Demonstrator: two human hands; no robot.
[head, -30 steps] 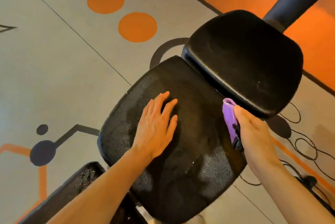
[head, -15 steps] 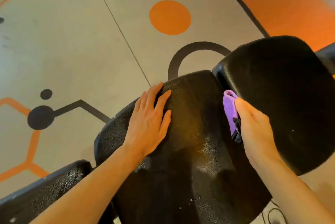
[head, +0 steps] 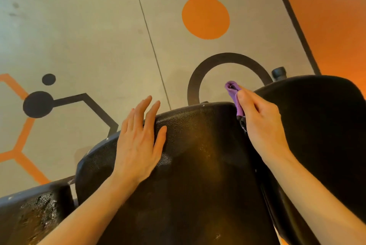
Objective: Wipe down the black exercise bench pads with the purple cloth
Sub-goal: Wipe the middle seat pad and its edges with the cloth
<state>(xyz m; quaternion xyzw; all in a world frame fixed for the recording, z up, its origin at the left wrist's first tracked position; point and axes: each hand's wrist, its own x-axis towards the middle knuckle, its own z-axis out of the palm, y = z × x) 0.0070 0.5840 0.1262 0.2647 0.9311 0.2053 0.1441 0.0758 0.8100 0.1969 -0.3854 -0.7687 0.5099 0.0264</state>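
Note:
A large black textured bench pad (head: 198, 165) fills the lower middle of the head view. A second black pad (head: 320, 125) sits to its right, with a narrow gap between them. My left hand (head: 138, 141) lies flat with straight fingers on the middle pad's far left edge. My right hand (head: 259, 123) grips the folded purple cloth (head: 234, 94) at the far end of the gap, the cloth's tip sticking out past the pads. Most of the cloth is hidden under my fingers.
A third worn black pad (head: 33, 213) shows at the lower left. A black knob (head: 278, 73) pokes up behind the right pad. The beige floor (head: 89, 36) carries orange dots, black lines and an orange zone (head: 332, 16) at the right.
My right hand has drawn the cloth along the gap to the pads' far end. My left hand slid to the pad's far left edge. The view swung lower and closer.

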